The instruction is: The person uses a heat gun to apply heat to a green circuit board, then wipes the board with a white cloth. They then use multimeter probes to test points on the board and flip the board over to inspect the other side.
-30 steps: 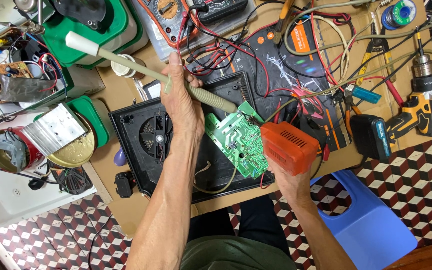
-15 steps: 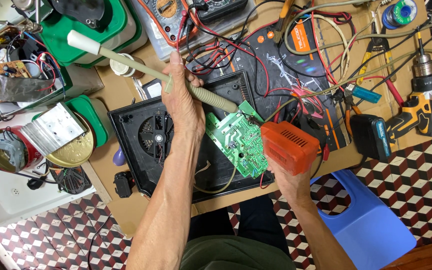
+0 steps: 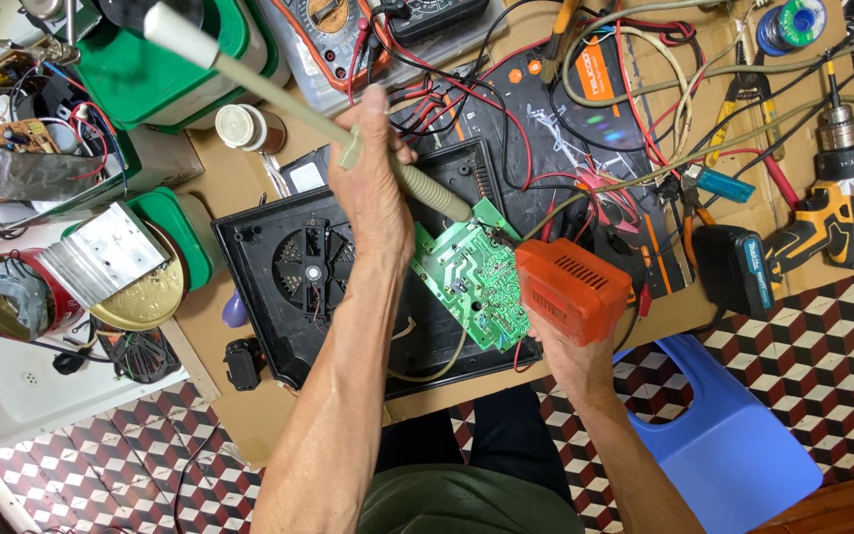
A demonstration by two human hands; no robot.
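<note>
Head view looks straight down on a cluttered cardboard-topped bench (image 3: 249,188), with a blue plastic stool (image 3: 733,445) at about 4 o'clock from the middle of the frame. At the centre lies a black appliance housing (image 3: 289,267), opened up with its round fan grille showing. A green circuit board (image 3: 471,287) rests tilted on that housing's right part, at about 3 o'clock from the fan. Well off at 3 o'clock from the board, a yellow and black cordless drill (image 3: 847,213) lies on the bench edge. The right hand (image 3: 575,361) comes up from 6 o'clock and is closed around the underside of an orange boxy tool body (image 3: 573,289), which sits over the board's right edge; whether it touches the board is hard to tell from this angle. The left hand (image 3: 376,173) is wrapped shut around the shaft of a long beige desoldering pump (image 3: 279,94), fingers curled over it. The pump slants from its pale end at 11 o'clock down to its ribbed tip at 5 o'clock, which meets the board's upper corner. Red and black leads (image 3: 467,109) trail across the bench at 12 o'clock from the board.
</note>
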